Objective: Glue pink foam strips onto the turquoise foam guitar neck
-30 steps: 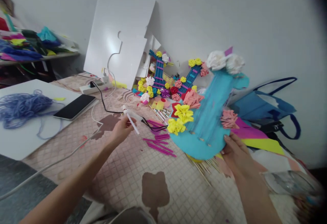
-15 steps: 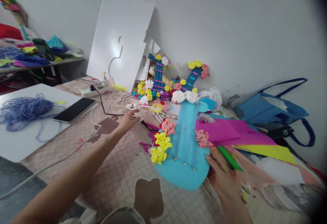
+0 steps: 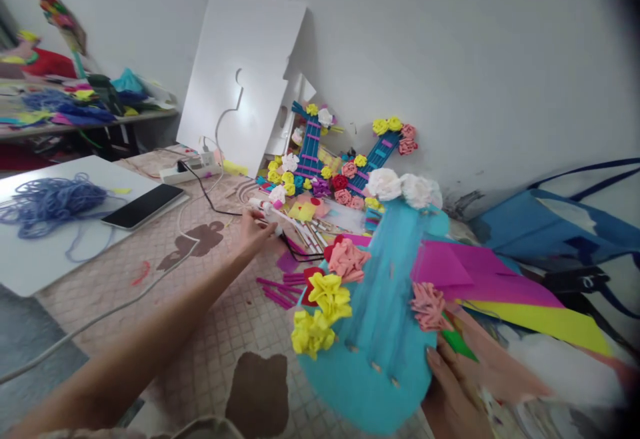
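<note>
Over the table [image 3: 220, 339], turquoise guitar [image 3: 375, 319], neck [image 3: 397, 235] away

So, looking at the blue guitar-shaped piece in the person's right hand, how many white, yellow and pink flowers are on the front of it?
White flowers: 2
Yellow flowers: 2
Pink flowers: 2
Total of these on the blue guitar-shaped piece: 6
</note>
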{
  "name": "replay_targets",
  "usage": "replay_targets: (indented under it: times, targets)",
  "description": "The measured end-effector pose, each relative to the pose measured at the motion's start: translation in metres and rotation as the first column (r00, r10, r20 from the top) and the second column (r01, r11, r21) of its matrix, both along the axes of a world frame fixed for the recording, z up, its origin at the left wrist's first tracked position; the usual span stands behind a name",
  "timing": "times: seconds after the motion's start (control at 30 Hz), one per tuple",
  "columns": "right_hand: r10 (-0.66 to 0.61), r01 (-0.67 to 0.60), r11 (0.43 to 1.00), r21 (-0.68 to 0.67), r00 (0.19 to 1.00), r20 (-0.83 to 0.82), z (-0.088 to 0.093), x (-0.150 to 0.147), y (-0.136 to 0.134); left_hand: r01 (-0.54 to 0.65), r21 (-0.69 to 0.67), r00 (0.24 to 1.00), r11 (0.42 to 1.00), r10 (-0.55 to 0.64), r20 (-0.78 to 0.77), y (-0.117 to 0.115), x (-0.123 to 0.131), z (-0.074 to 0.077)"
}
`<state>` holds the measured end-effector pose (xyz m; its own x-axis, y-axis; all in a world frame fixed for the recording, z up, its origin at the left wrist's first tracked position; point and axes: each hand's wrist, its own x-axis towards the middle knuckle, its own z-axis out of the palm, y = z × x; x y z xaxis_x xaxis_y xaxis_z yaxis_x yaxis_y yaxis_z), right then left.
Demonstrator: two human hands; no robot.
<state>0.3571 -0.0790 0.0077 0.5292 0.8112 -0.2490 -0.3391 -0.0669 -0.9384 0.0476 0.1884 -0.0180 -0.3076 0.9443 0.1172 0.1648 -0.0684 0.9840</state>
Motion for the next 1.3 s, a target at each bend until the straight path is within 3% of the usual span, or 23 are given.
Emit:
replay_targets:
  times: [0.23, 0.47, 0.6, 0.87, 1.07, 1.2, 1.3]
  targets:
    - [-0.003, 0.003, 1.000, 0.012, 1.000, -0.001, 0.007, 0.001, 0.001, 0.019, -0.045, 0.994, 0.999, -0.014, 0.108, 0.017, 0.040, -0.011]
    - [-0.089, 0.091, 0.996, -0.008, 0.984, 0.156, -0.006, -0.012, -0.006, 0.095, -0.066, 0.985, 0.993, -0.084, 0.151, 0.016, 0.038, -0.012]
    - [-0.063, 0.064, 0.998, -0.002, 0.990, 0.129, 0.000, -0.034, -0.009, 0.210, -0.082, 0.969, 0.974, -0.196, 0.150, 0.013, 0.018, -0.007]
    - [0.155, -0.157, 0.987, 0.035, 0.986, 0.062, 0.021, -0.079, -0.011, 0.466, -0.139, 0.880, 0.874, -0.441, 0.177, 0.014, -0.025, 0.012]
    - [0.533, -0.533, 0.846, -0.004, 0.844, 0.057, 0.018, -0.109, -0.009, 0.557, -0.174, 0.815, 0.812, -0.494, 0.301, -0.013, -0.073, 0.016]
    - [0.636, -0.635, 0.771, -0.052, 0.772, 0.010, 0.009, -0.127, -0.002, 0.600, -0.203, 0.769, 0.774, -0.488, 0.414, -0.046, -0.113, 0.015]
    - [0.650, -0.652, 0.755, -0.068, 0.758, -0.051, 0.002, -0.141, 0.009, 0.636, -0.235, 0.735, 0.735, -0.485, 0.474, -0.064, -0.131, 0.019]
